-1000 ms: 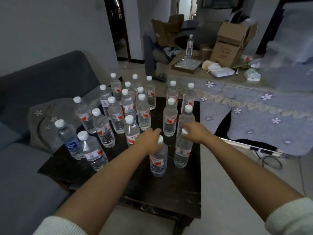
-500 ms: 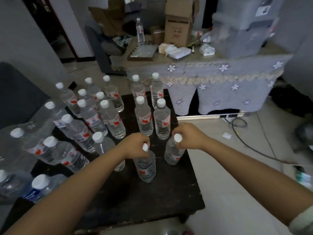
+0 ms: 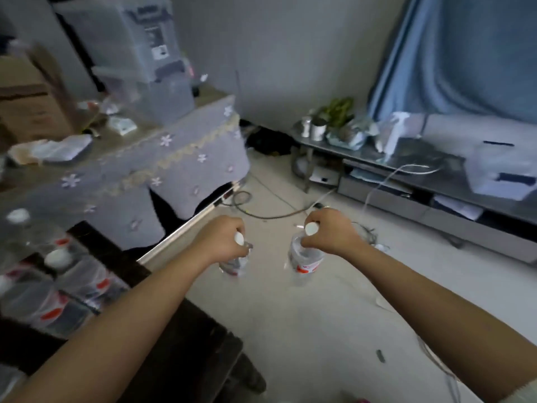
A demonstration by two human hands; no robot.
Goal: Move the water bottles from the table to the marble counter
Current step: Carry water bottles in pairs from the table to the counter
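Observation:
My left hand point(image 3: 219, 241) grips a clear water bottle point(image 3: 236, 264) by its neck, white cap showing between the fingers. My right hand point(image 3: 331, 232) holds a second water bottle point(image 3: 305, 261) by its white cap and neck; its red and white label shows. Both bottles hang over the pale floor, off the dark table point(image 3: 186, 338). Several more bottles point(image 3: 55, 289) with white caps and red labels stand blurred on the table at the lower left. A long grey counter point(image 3: 430, 167) runs along the right wall.
A cloth-covered table point(image 3: 180, 158) with flower print carries plastic bins and a cardboard box at the left. Cables point(image 3: 261, 212) trail over the floor ahead. On the counter sit a plant, cans, a spray bottle and a white box point(image 3: 499, 175). A blue curtain hangs behind.
Both hands have lifted their bottles off the table and carried them right, out over the floor. The view has swung right, bringing the counter and curtain into sight.

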